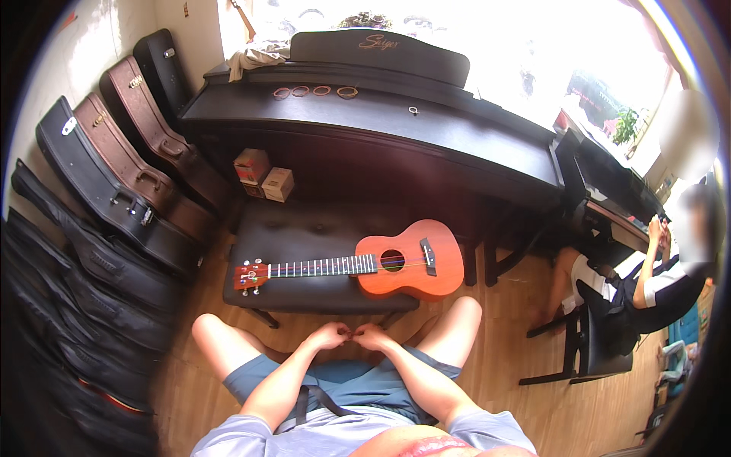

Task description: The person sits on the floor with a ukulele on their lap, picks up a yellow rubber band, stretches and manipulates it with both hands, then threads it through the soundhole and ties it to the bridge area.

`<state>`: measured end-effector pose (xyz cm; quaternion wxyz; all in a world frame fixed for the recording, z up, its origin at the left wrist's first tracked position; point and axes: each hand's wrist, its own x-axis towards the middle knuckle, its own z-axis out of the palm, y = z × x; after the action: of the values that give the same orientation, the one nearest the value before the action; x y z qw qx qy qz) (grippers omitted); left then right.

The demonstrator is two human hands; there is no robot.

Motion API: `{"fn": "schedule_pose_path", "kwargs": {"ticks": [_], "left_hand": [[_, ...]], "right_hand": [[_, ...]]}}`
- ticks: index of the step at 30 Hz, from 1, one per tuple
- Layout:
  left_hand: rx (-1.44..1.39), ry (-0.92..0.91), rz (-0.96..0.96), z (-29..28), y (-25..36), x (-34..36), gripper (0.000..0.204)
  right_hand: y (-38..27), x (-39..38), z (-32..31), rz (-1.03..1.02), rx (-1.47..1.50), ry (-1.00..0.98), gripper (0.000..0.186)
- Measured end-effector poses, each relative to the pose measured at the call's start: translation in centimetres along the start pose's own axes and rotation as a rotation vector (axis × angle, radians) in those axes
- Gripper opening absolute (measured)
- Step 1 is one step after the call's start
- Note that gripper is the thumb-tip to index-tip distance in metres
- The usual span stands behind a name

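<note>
My left hand point(330, 336) and my right hand point(371, 337) meet above my lap, fingertips pinched close together. Anything between them is too small to make out. Just beyond them, an orange-brown ukulele point(415, 283) lies face up on a black padded bench point(304, 228). Its headstock point(251, 276) points left and its body rests at the right end. A few thin strings show along the neck, and neither hand touches the instrument.
Several coiled strings point(301, 91) and a small pale loop point(413, 111) lie on the black piano point(365, 114). Small boxes point(278, 184) stand behind the bench. Instrument cases point(114, 183) line the left wall. At right, a person point(647, 289) sits on a black chair point(601, 358).
</note>
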<state>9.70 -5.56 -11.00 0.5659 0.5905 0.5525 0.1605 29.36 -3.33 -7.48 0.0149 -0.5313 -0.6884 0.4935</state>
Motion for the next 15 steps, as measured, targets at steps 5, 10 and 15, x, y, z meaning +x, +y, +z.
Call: {"fn": "schedule_pose_path", "kwargs": {"ticks": [5, 10, 15], "left_hand": [[-0.100, -0.160, -0.073, 0.4, -2.8, 3.7, 0.030], [-0.037, -0.149, -0.089, -0.1, -5.9, 5.0, 0.028], [-0.010, -0.241, -0.107, 0.8, -5.7, 6.0, 0.033]], "right_hand": [[3.4, 2.7, 0.7, -0.032, -0.083, 0.000, 0.037], [3.7, 4.8, 1.6, -0.019, -0.132, -0.005, 0.036], [5.6, 5.2, 2.0, -0.049, -0.145, 0.040, 0.034]]}}
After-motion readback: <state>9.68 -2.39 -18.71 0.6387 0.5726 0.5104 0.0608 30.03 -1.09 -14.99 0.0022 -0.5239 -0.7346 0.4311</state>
